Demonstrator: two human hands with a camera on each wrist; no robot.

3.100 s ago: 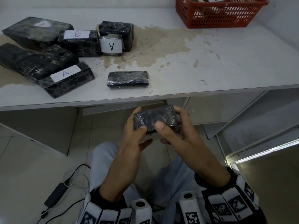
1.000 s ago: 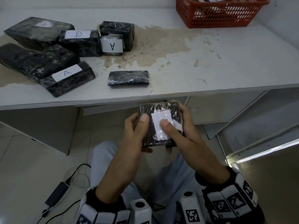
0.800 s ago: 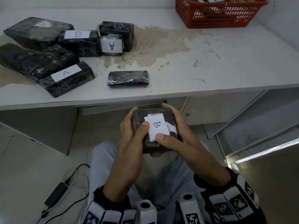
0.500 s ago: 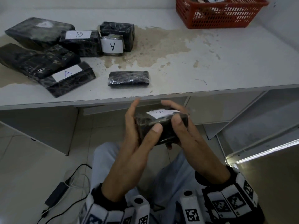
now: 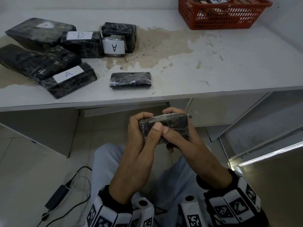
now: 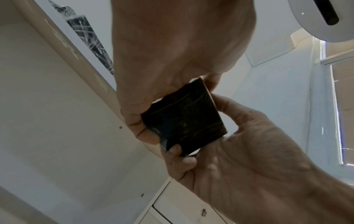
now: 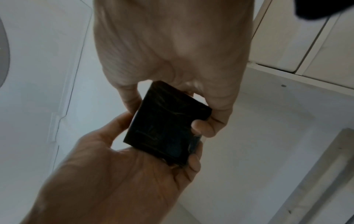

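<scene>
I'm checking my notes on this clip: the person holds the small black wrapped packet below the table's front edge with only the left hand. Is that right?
No. Both hands hold it: the left hand and the right hand each curl round the small black wrapped packet, below the front edge of the table. The head view shows it; both wrist views agree.

We reckon from the lone packet near the front edge of the table. Left of it and behind, wrapped parcels crowd the top. Right of it we find bare surface, open as far as the red basket. Below it, our left hand, right hand and the held block sit in open air before the table edge.
</scene>
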